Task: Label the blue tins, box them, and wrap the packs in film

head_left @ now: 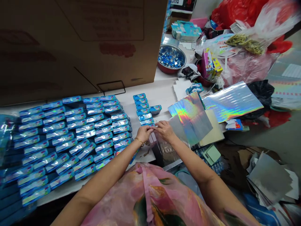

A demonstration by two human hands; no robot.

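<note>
My left hand and my right hand meet at the fingertips over the white table, both closed in a pinch. Whatever lies between the fingers is too small and covered to make out. Just beyond them runs a short column of blue boxes with round marks on top, its nearest box partly under my fingers. One more blue box stands to the right of that column. Rows of blue boxes with shiny fronts fill the table left of my left wrist, which wears a thin bracelet.
A large cardboard box walls off the back left. Behind to the right, a metal bowl holds small blue and silver round pieces. Shiny holographic sheets lie right of my hands. Plastic bags crowd the far right; a stack of sheets sits lower right.
</note>
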